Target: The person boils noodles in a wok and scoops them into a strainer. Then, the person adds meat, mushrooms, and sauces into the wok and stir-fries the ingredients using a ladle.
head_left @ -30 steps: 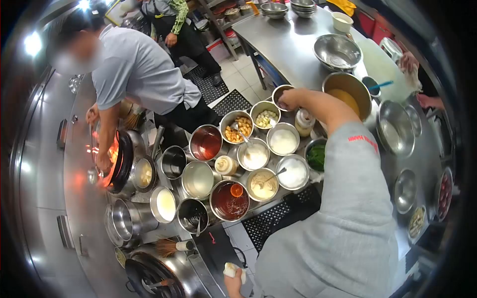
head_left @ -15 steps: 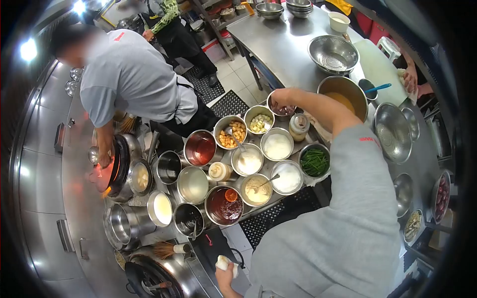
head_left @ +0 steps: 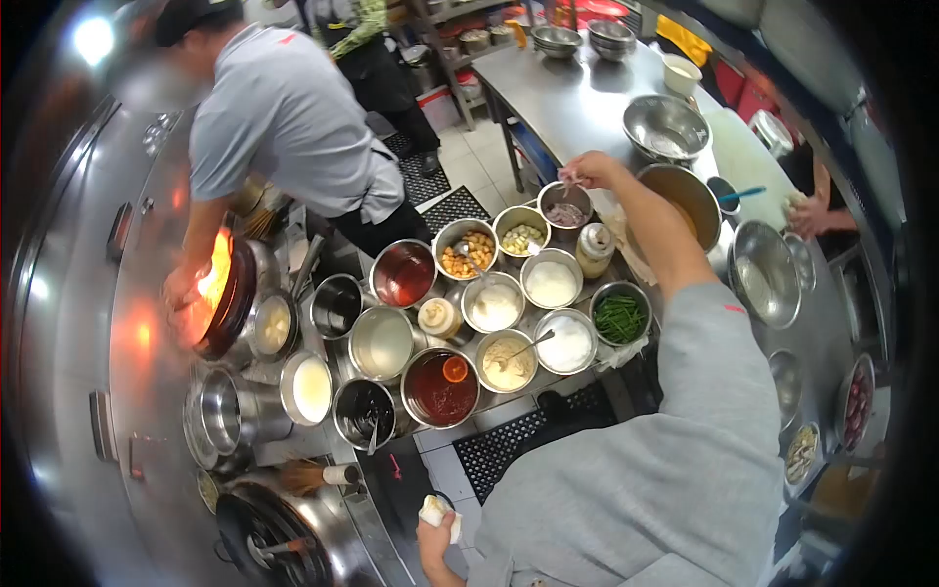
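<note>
Head view: right arm (head_left: 680,235) extended, right hand (head_left: 593,170) pinching purplish pieces (head_left: 571,183) above steel pot (head_left: 588,198) of same; left hand (head_left: 430,545) clutching white cloth (head_left: 436,514).

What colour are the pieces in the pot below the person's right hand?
The pieces are purplish pink, best seen in the head view.

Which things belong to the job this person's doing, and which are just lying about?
Seem to belong:
- small pot of pinkish pieces, under the right hand
- white cloth, in the left hand

Seem to be lying about:
- stacked metal bowls
- bristle brush
</note>
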A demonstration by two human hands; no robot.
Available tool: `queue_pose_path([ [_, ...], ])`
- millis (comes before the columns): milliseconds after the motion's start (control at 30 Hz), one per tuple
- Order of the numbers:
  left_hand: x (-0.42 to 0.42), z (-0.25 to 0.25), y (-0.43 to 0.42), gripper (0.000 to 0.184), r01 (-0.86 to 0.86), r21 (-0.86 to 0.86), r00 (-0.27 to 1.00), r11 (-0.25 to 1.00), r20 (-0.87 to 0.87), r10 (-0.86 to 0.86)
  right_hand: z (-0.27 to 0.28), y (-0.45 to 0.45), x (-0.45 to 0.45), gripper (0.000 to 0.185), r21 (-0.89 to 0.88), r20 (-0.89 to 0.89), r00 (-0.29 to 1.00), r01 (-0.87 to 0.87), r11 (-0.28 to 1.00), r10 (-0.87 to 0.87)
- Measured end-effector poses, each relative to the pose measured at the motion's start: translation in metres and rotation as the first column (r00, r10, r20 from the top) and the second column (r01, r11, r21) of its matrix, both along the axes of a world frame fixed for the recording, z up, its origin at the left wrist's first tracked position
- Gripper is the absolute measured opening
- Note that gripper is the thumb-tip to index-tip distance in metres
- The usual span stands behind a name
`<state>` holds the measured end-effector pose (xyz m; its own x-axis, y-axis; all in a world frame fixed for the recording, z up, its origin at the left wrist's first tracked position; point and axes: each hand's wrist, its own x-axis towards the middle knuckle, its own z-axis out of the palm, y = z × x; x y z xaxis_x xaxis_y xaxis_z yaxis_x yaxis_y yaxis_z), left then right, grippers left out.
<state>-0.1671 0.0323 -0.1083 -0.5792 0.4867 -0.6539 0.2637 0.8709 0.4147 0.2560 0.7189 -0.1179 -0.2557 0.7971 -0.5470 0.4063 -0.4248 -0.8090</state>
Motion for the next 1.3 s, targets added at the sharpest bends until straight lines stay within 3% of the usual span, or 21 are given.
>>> queue_pose_path([
  [100,-0.009,-0.003,-0.025,0.050,0.040,0.082,0.999,0.996,0.026,-0.042,0.051,-0.013,-0.022,0.025,0.049,-0.353,0.934,-0.043,0.998,0.058],
  [267,-0.020,0.004,-0.078,0.064,0.066,0.145,0.997,0.987,0.024,-0.071,0.189,-0.102,-0.180,0.037,0.272,-0.484,0.754,-0.353,0.895,0.444],
  [400,-0.032,0.040,-0.165,0.060,0.094,0.277,0.994,0.956,0.033,-0.107,0.283,-0.264,-0.342,0.039,0.387,-0.467,0.637,-0.476,0.789,0.613],
  [467,-0.022,0.063,-0.201,0.052,0.010,0.332,0.998,0.943,0.056,-0.030,0.324,-0.401,-0.452,0.043,0.389,-0.582,0.383,-0.643,0.659,0.717],
  [500,-0.021,0.064,-0.207,0.048,-0.003,0.309,0.999,0.951,0.033,-0.008,0.321,-0.442,-0.516,0.043,0.459,-0.501,0.221,-0.751,0.474,0.837],
  [533,-0.028,0.073,-0.209,0.048,-0.024,0.374,0.999,0.927,0.041,0.009,0.310,-0.481,-0.565,0.047,0.461,-0.503,0.198,-0.762,0.455,0.841],
  [633,-0.046,0.082,-0.225,0.052,-0.114,0.501,0.993,0.858,0.061,0.096,0.281,-0.622,-0.690,0.024,0.528,-0.040,0.197,-0.828,0.188,0.980],
  [667,-0.047,0.084,-0.249,0.053,-0.144,0.543,0.990,0.827,0.069,0.126,0.225,-0.654,-0.752,0.021,0.648,0.006,0.054,-0.761,0.037,0.999],
  [700,-0.049,0.087,-0.270,0.055,-0.173,0.584,0.985,0.793,0.080,0.156,0.221,-0.705,-0.763,0.018,0.507,-0.008,0.067,-0.860,0.061,0.998],
  [733,-0.047,0.109,-0.284,0.059,-0.227,0.508,0.974,0.831,0.112,0.198,0.159,-0.720,-0.818,0.020,0.695,0.196,-0.105,-0.687,-0.213,0.975],
  [767,-0.043,0.102,-0.296,0.059,-0.264,0.557,0.964,0.787,0.140,0.224,0.159,-0.749,-0.823,0.021,0.691,0.572,0.188,-0.636,-0.345,0.799],
  [833,-0.047,0.091,-0.316,0.059,-0.326,0.589,0.943,0.740,0.143,0.302,0.141,-0.780,-0.850,0.027,0.850,0.290,0.387,-0.524,-0.050,0.875],
  [900,-0.064,0.077,-0.328,0.057,-0.394,0.559,0.916,0.730,0.172,0.363,0.183,-0.813,-0.854,0.012,0.861,0.392,0.542,-0.502,-0.088,0.744],
  [933,-0.079,0.072,-0.326,0.057,-0.385,0.547,0.921,0.743,0.178,0.347,0.168,-0.802,-0.871,0.007,0.968,0.127,0.652,-0.246,0.051,0.747],
  [967,-0.084,0.071,-0.317,0.054,-0.370,0.590,0.926,0.717,0.170,0.337,0.163,-0.796,-0.866,0.010,0.933,0.335,0.561,-0.311,-0.182,0.757],
  [1000,-0.081,0.069,-0.305,0.052,-0.356,0.632,0.930,0.688,0.166,0.329,0.184,-0.801,-0.834,0.022,0.729,0.549,0.245,-0.608,-0.314,0.799],
  [1067,-0.081,0.063,-0.262,0.048,-0.316,0.627,0.948,0.712,0.229,0.220,0.183,-0.778,-0.796,0.062,0.738,0.497,0.289,-0.637,-0.224,0.818],
  [1133,-0.066,0.063,-0.220,0.044,-0.281,0.522,0.950,0.805,0.271,0.157,0.204,-0.755,-0.759,0.056,0.834,0.485,0.571,-0.529,-0.155,0.662],
  [1167,-0.059,0.059,-0.203,0.043,-0.227,0.473,0.959,0.851,0.261,0.111,0.201,-0.732,-0.742,0.050,0.904,0.058,0.485,-0.397,0.160,0.873],
  [1233,-0.046,0.044,-0.173,0.042,-0.172,0.468,0.939,0.867,0.344,0.000,0.240,-0.672,-0.648,0.044,0.943,-0.170,0.212,-0.249,0.222,0.962],
  [1300,-0.028,0.019,-0.143,0.042,0.058,0.473,0.927,0.879,0.301,-0.223,0.257,-0.605,-0.503,0.038,0.891,-0.249,0.211,-0.332,0.309,0.945],
])
